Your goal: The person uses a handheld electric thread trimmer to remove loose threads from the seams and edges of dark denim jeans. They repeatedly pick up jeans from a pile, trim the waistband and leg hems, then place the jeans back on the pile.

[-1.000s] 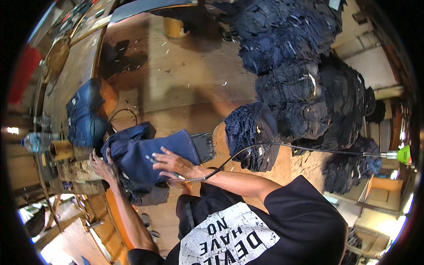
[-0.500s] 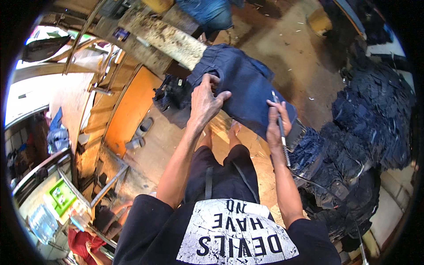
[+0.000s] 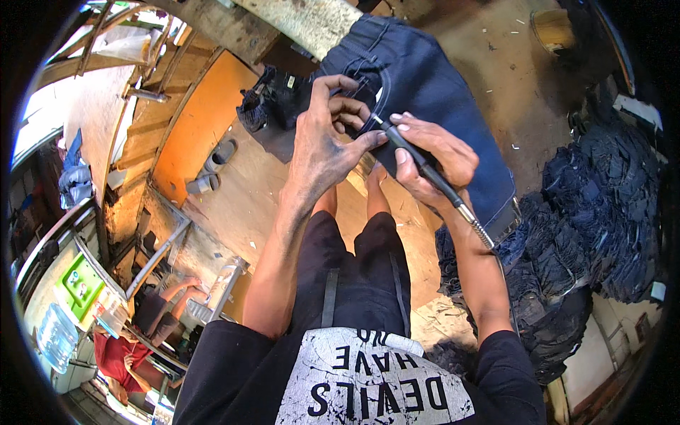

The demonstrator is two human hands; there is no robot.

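Dark navy trousers or shorts (image 3: pixel 453 99) with a gathered waistband hang over the end of a board in front of me. My left hand (image 3: pixel 327 131) is closed on the cloth near a curved pocket edge, fingers curled and thumb pointing right. In my right hand (image 3: pixel 440 159) is a slim black pen-shaped corded tool (image 3: pixel 427 172), held like a pen. A metal spring sleeve and a thin cord trail from its back end along my right forearm. Its tip meets the cloth beside my left thumb; the exact contact is hidden by the fingers.
A pale worn wooden board (image 3: pixel 312 25) supports the garment. Bunched black cloth (image 3: pixel 265 106) lies left of it. Large heaps of dark fabric pieces (image 3: pixel 559 234) stand at the right. Grey sandals (image 3: pixel 212 166) lie by an orange panel (image 3: pixel 202 117). Another person in red (image 3: pixel 120 358) sits lower left.
My right hand has swung left and up with the tool, from the garment's right edge to beside my left hand. The tool now points at the pocket edge. The view has shifted.
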